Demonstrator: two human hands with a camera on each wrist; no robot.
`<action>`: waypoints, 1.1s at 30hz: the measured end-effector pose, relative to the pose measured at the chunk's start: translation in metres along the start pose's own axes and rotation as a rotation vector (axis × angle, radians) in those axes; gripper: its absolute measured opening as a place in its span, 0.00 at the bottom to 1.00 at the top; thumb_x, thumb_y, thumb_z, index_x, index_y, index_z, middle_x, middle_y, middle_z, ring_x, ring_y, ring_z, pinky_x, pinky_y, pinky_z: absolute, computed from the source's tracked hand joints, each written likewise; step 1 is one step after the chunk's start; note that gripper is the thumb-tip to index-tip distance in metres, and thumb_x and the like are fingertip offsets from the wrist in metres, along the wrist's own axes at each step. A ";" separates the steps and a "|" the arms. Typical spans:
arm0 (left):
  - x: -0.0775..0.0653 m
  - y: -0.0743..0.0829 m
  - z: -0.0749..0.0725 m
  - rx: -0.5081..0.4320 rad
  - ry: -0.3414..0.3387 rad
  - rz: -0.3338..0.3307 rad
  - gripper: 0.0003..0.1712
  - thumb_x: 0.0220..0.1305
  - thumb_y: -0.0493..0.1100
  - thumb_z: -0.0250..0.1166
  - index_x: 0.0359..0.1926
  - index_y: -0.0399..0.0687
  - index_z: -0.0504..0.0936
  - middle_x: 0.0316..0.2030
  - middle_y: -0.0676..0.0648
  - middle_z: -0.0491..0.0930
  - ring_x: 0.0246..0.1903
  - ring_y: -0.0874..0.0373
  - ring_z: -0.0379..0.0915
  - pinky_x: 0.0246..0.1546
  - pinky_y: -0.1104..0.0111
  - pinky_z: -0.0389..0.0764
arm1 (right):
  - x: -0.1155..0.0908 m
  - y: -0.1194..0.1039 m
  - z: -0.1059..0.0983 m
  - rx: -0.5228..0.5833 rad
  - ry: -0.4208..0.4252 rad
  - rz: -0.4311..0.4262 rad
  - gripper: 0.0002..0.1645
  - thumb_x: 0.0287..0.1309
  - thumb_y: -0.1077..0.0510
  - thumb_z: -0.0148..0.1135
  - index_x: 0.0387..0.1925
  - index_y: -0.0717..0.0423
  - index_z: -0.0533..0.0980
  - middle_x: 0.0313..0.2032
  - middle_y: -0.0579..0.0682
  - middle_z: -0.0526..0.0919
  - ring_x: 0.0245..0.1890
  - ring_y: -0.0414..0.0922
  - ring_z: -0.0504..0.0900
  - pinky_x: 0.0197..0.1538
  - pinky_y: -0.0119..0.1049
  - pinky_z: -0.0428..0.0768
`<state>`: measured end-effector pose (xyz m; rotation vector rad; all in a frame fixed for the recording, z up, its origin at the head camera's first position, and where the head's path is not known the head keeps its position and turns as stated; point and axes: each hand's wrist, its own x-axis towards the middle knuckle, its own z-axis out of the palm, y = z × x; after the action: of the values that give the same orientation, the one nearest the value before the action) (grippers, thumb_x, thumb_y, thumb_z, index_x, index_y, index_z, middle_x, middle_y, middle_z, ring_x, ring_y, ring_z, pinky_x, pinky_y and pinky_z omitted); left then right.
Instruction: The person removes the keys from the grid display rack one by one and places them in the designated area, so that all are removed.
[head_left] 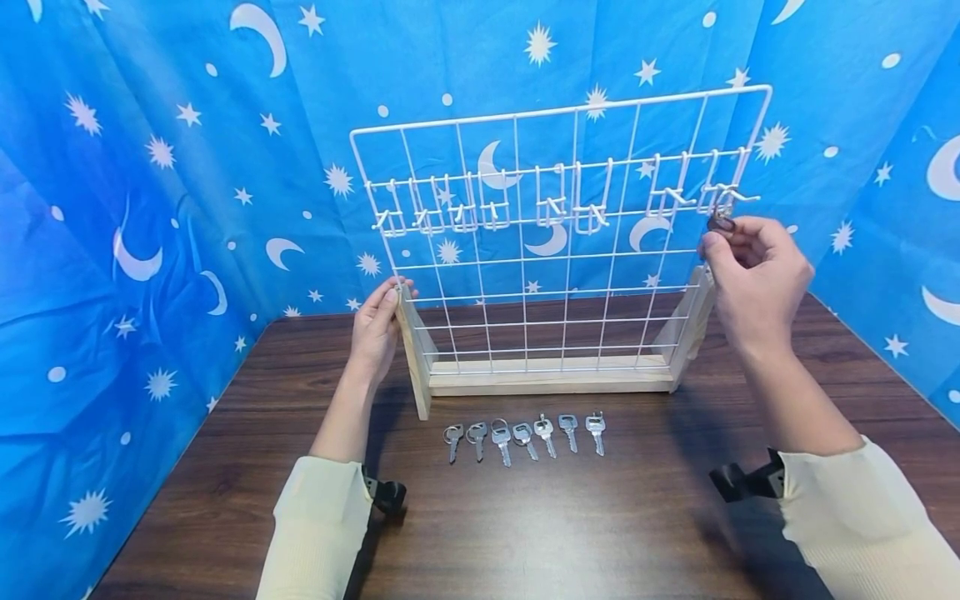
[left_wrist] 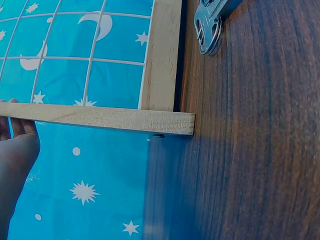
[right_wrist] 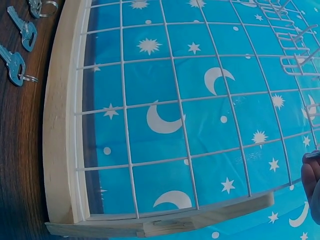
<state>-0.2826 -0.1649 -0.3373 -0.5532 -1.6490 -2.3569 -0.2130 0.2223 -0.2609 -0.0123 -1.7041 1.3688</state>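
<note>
My right hand [head_left: 761, 279] pinches a key [head_left: 722, 223] between thumb and fingers, right at the rightmost white hook [head_left: 723, 197]. Only the hand's edge and a sliver of the key show in the right wrist view. At the other end, my left hand [head_left: 375, 329] grips the upper part of the rack's left wooden upright [head_left: 414, 358]. The rack's white wire grid [head_left: 525, 267] carries a row of hooks with no keys on them. In the left wrist view, fingers [left_wrist: 19, 127] of the left hand curl behind the wooden upright.
Several silver keys with rings, one of them a key [head_left: 501, 442] near the middle, lie in a row in front of the wooden base [head_left: 551, 385]. Everything stands on a dark wood table [head_left: 525, 533]. A blue cloth [head_left: 150, 250] with moons and stars hangs behind and beside it.
</note>
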 end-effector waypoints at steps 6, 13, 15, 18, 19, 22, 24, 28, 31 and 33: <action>-0.001 0.001 -0.001 0.011 -0.008 0.005 0.20 0.69 0.45 0.53 0.57 0.39 0.71 0.48 0.51 0.77 0.53 0.54 0.70 0.59 0.64 0.66 | -0.002 0.000 -0.004 -0.019 0.022 -0.001 0.05 0.55 0.63 0.62 0.35 0.59 0.80 0.31 0.46 0.83 0.28 0.36 0.79 0.33 0.20 0.76; -0.001 0.002 -0.001 -0.003 0.006 0.003 0.19 0.69 0.44 0.53 0.56 0.38 0.70 0.47 0.50 0.77 0.52 0.55 0.71 0.58 0.65 0.67 | -0.006 -0.003 -0.010 -0.054 0.030 -0.025 0.06 0.54 0.64 0.63 0.35 0.61 0.80 0.32 0.51 0.83 0.27 0.36 0.79 0.33 0.21 0.76; -0.001 0.002 -0.001 -0.007 0.008 0.000 0.23 0.69 0.43 0.52 0.58 0.32 0.67 0.47 0.49 0.77 0.51 0.56 0.71 0.58 0.65 0.67 | -0.007 -0.004 -0.012 -0.071 0.030 -0.033 0.06 0.54 0.63 0.63 0.35 0.61 0.81 0.31 0.49 0.84 0.27 0.35 0.80 0.32 0.20 0.75; 0.000 0.001 -0.001 -0.011 0.012 -0.003 0.27 0.69 0.42 0.52 0.61 0.26 0.61 0.50 0.44 0.75 0.51 0.56 0.72 0.58 0.64 0.67 | -0.009 -0.007 -0.016 -0.077 0.023 -0.030 0.07 0.54 0.63 0.64 0.36 0.62 0.81 0.29 0.45 0.84 0.27 0.34 0.80 0.33 0.19 0.76; 0.000 0.001 -0.001 -0.010 0.013 -0.004 0.28 0.69 0.42 0.52 0.61 0.25 0.61 0.52 0.41 0.74 0.51 0.56 0.72 0.58 0.64 0.66 | -0.009 -0.009 -0.017 -0.076 0.020 -0.028 0.08 0.54 0.63 0.64 0.36 0.63 0.81 0.28 0.43 0.83 0.27 0.34 0.81 0.34 0.19 0.76; 0.000 0.001 -0.001 -0.010 0.020 -0.002 0.27 0.69 0.42 0.52 0.61 0.25 0.61 0.56 0.32 0.68 0.51 0.56 0.72 0.59 0.64 0.66 | -0.011 -0.012 -0.020 -0.067 0.006 -0.027 0.09 0.53 0.63 0.65 0.36 0.64 0.82 0.27 0.39 0.83 0.27 0.34 0.81 0.35 0.19 0.77; 0.000 0.001 -0.001 -0.015 0.027 -0.001 0.25 0.69 0.42 0.53 0.59 0.27 0.64 0.57 0.31 0.67 0.51 0.56 0.72 0.59 0.64 0.66 | -0.012 -0.014 -0.022 -0.063 0.001 -0.032 0.09 0.53 0.63 0.65 0.36 0.64 0.81 0.27 0.37 0.82 0.27 0.34 0.81 0.35 0.19 0.77; 0.000 0.001 0.000 -0.022 0.019 0.002 0.23 0.69 0.42 0.53 0.58 0.30 0.67 0.54 0.36 0.71 0.55 0.47 0.68 0.58 0.64 0.67 | -0.013 -0.018 -0.027 -0.068 0.008 -0.049 0.09 0.53 0.64 0.65 0.36 0.65 0.81 0.28 0.38 0.83 0.28 0.34 0.82 0.36 0.20 0.77; 0.000 0.001 0.001 -0.025 0.008 0.007 0.24 0.69 0.42 0.53 0.59 0.27 0.65 0.51 0.40 0.74 0.59 0.39 0.61 0.58 0.64 0.67 | -0.013 -0.021 -0.030 -0.071 0.017 -0.055 0.10 0.53 0.64 0.65 0.37 0.65 0.81 0.29 0.39 0.83 0.28 0.34 0.82 0.36 0.20 0.77; 0.000 0.001 0.002 -0.029 0.009 0.008 0.25 0.69 0.41 0.52 0.59 0.25 0.63 0.50 0.43 0.75 0.60 0.35 0.57 0.58 0.64 0.67 | -0.013 -0.022 -0.031 -0.071 0.024 -0.059 0.10 0.53 0.64 0.64 0.37 0.65 0.81 0.29 0.39 0.83 0.29 0.34 0.82 0.37 0.20 0.77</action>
<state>-0.2824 -0.1637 -0.3361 -0.5522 -1.6080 -2.3775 -0.1741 0.2308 -0.2532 -0.0185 -1.7188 1.2595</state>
